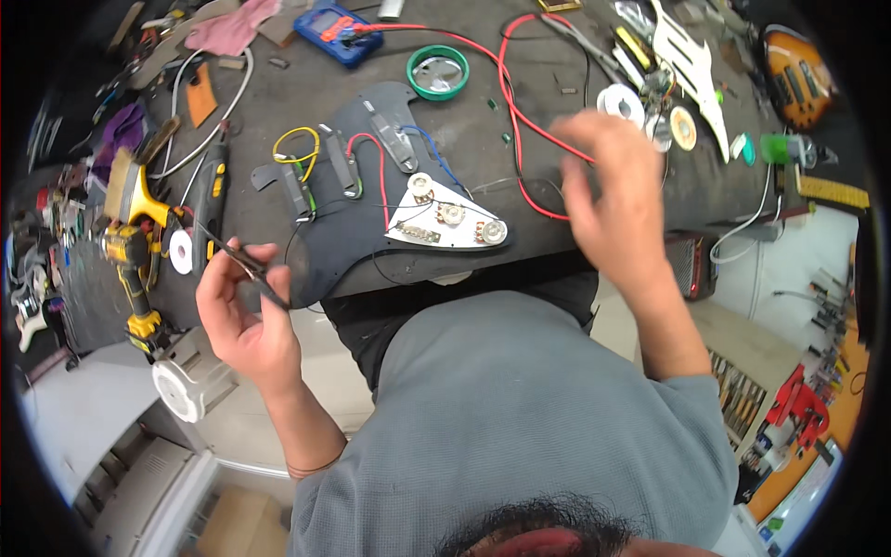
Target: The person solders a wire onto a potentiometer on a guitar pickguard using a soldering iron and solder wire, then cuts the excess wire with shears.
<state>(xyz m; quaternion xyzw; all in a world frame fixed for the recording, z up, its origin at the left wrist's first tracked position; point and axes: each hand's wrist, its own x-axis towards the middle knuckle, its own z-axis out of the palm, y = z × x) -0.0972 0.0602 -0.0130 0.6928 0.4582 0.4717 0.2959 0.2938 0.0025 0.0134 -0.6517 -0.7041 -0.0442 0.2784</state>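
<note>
My left hand (249,320) is closed around a dark slim pointed tool (249,262), which looks like tweezers. Its tip points up and left, beside the left edge of a dark guitar pickguard (325,243). Three grey pickups (342,174) stand on the pickguard, with yellow, red and blue wires running from them. On its right part lies a white triangular plate (436,209) carrying potentiometers (452,214) and a switch (418,232). To the right, my right hand (617,186) hovers above the bench by a red cable (515,102), thumb and fingers apart, slightly blurred, with nothing visible in it.
Beyond the pickguard are a green round tin (438,72) and a blue multimeter (336,33). A yellow-handled brush (139,193) and a yellow-black cordless drill (137,278) lie left. Solder spools (620,102), a cream pickguard (691,70) and a sunburst guitar body (796,79) are right.
</note>
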